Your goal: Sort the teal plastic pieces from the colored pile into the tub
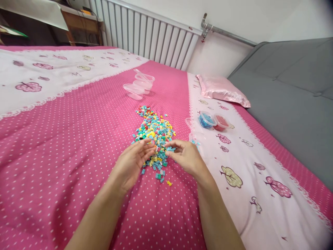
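Bricks [158,130] lie between 2 hands [133,162] [186,157], perhaps touching.

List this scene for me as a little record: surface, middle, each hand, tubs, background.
Surface: pink-and-white patterned bedspread
Middle: a loose pile of small colourful pieces, many blue and yellow
Left hand: half-curled at the pile's left side; unclear whether it holds a piece
Right hand: at the pile's right side, thumb and fingertips apart
Tubs, right: one with blue pieces, one with red pieces, side by side
Beyond pile: clear plastic containers
Background: pink pillow, grey headboard, white radiator
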A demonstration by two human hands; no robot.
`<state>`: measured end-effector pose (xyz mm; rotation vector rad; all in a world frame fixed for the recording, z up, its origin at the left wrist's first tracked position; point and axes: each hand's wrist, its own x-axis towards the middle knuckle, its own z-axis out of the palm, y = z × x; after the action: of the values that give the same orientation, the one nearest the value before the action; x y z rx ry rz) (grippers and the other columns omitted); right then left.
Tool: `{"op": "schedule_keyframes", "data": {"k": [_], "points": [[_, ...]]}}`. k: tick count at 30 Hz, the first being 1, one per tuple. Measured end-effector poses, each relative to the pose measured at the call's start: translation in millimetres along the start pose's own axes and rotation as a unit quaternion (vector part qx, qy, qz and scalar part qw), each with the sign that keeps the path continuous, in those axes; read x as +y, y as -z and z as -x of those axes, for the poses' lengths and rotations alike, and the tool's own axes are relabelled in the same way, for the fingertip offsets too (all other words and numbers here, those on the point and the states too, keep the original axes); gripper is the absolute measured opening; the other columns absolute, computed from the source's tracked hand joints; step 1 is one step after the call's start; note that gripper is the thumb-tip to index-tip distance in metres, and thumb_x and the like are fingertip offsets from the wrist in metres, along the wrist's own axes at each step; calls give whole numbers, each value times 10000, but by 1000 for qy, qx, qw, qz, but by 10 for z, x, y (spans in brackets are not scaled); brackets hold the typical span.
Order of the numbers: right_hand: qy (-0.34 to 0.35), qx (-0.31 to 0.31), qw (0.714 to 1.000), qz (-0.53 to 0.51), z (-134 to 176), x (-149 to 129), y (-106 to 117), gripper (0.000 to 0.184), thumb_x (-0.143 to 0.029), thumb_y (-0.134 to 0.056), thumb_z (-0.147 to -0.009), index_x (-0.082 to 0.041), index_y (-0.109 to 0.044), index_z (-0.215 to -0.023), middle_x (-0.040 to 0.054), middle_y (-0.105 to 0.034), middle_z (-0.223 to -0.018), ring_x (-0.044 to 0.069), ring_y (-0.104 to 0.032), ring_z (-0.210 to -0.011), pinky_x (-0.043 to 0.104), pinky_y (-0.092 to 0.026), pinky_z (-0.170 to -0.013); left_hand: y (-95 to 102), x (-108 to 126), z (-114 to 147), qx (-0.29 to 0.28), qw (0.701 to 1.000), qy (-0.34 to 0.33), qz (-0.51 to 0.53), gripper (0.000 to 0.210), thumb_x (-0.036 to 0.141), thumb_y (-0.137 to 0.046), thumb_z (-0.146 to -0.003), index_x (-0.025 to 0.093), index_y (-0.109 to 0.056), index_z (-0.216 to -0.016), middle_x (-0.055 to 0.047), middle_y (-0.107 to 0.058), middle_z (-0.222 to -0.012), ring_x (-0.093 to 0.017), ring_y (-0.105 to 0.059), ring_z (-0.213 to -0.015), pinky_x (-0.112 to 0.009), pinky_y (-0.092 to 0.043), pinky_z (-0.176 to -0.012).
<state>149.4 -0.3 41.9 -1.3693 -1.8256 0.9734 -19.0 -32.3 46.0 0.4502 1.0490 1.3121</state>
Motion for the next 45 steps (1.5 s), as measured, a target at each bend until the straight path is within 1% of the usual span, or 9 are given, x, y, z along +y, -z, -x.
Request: {"op": "schedule_keyframes", "data": {"k": [6, 10, 14, 17, 25, 30, 34, 38, 45], "points": [[69, -38, 997, 6, 168, -260, 6, 317, -108, -587, -719, -233, -684, -993, 10, -711, -985, 126, -666, -795, 277, -542, -759, -149, -62, 99, -77, 970, 180, 145, 257, 185, -360, -906, 91, -598, -930, -119, -657, -871, -154, -657, -779, -288, -543, -774], [112, -49, 993, -3, 233, -326, 15, 398, -79, -575, -727, -254, -654, -1076, 2, -696, -1053, 124, -666, -874, 271, -543, -797, -172, -82, 101, -87, 957, 212, 179, 265, 155, -321, -917, 83, -576, -920, -132, -649, -875, -169, -671, -785, -266, -563, -685], [90, 20, 995, 38, 242, -296, 138, 309, -104, -522, -791, -233, -659, -1035, 13, -709, -1002, 130, -666, -880, 269, -533, -780, -145, 12, 107, -39, 959, 188, 210, 277, 111, -329, -903, 56, -563, -1039, -161, -642, -995, -201, -662, -929, -299, -572, -785], [15, 57, 981, 187, 202, -195, 230, 238, -105, -529, -784, -215, -689, -923, 27, -724, -897, 163, -671, -820, 300, -509, -767, -90, 123, 100, 5, 971, 125, 204, 304, 87, -347, -892, 41, -567, -1097, -170, -640, -1012, -204, -662, -938, -272, -581, -773], [-112, -62, 920, 370, 19, 109, 28, 149, -162, -632, -695, -195, -710, -817, 78, -720, -828, 234, -665, -825, 293, -456, -696, 70, 336, 42, 118, 971, 8, 208, 338, 27, -342, -883, 67, -562, -1136, -118, -650, -903, -156, -679, -848, -183, -584, -678], [-77, -21, 946, 314, -12, 71, 14, 183, -102, -565, -729, -186, -708, -807, 62, -720, -776, 189, -666, -768, 280, -474, -719, 86, 289, 6, 118, 967, 5, 224, 318, 24, -360, -880, 81, -572, -1109, -100, -653, -896, -145, -678, -851, -169, -581, -688], [26, 41, 993, 111, 52, -103, 15, 162, -155, -575, -768, -187, -686, -881, 29, -719, -836, 136, -668, -733, 254, -519, -710, 42, 205, 25, 55, 976, 64, 203, 282, 67, -365, -882, 56, -587, -1056, -143, -653, -931, -186, -672, -889, -235, -592, -723], [130, 26, 990, -38, 141, -254, -40, 277, -168, -539, -810, -231, -646, -1057, 28, -685, -1035, 129, -664, -884, 263, -543, -777, -40, 136, 92, -20, 969, 131, 207, 299, 134, -352, -901, 40, -565, -1088, -165, -640, -989, -211, -661, -923, -302, -585, -785], [132, 44, 981, 137, -12, -52, -132, 452, -84, -425, -833, -208, -529, -1256, 83, -549, -1302, 180, -494, -1218, 378, -399, -1039, -38, 174, 86, 24, 966, 128, 223, 291, 72, -348, -870, 81, -579, -1047, -127, -634, -915, -150, -664, -782, -229, -587, -657]]}}
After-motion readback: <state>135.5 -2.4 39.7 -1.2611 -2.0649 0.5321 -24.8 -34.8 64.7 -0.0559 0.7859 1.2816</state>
